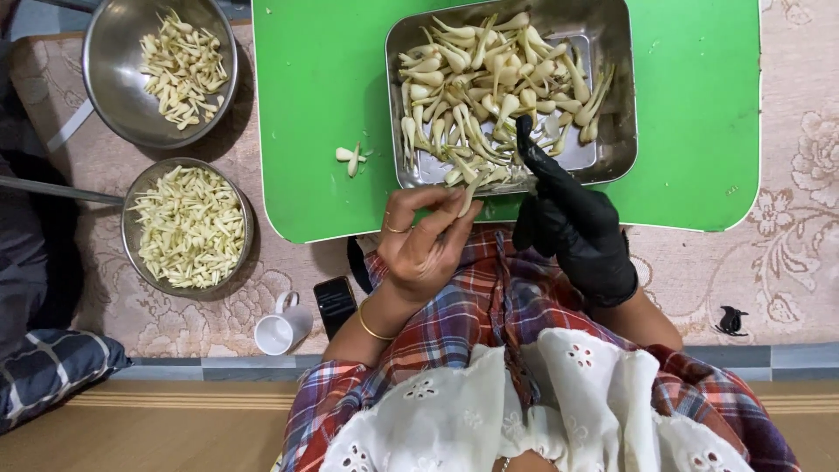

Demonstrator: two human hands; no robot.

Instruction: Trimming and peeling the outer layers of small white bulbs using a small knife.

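My left hand (421,234), bare with rings and a gold bangle, pinches one pale stalk (468,197) at the near rim of a rectangular steel tray (612,52). The tray holds several pale bulb-ended stalks (489,83) and rests on a green board (323,87). My right hand (572,218) wears a black glove. Its forefinger reaches over the tray's near rim among the stalks, and I cannot see anything gripped in it. A trimmed piece (350,157) lies on the board left of the tray.
Two round steel bowls stand at the left: the far one (118,96) holds cut bulb ends, the near one (240,214) pale strips. A white mug (281,330) and a black phone (335,303) lie on the patterned mat (786,245). A checked cushion (52,371) is at lower left.
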